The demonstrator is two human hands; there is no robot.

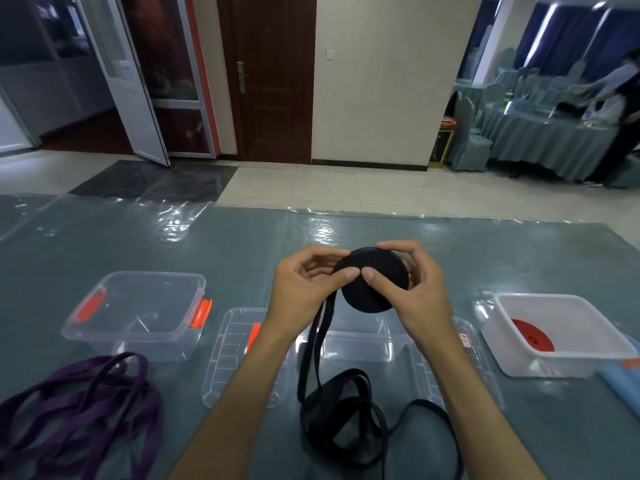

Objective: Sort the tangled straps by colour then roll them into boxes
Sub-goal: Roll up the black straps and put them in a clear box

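Gripping a tightly wound black strap roll above the table, both hands face each other. The left hand pinches the roll's left edge between thumb and curled fingers; the right hand clasps the right side, thumb pressed on the flat face and fingers hooked over the top rim. From the roll, the loose black strap hangs down between the forearms into a tangle on the teal table, which is covered by a glossy clear sheet. Behind that tangle sits a clear box, with flat clear lids beside it. Further left stands an empty clear box with orange clasps, and a purple strap heap lies at the near left. At the right, a white box holds a red roll. Beyond are pale floor tiles, a dark wooden door and draped tables.
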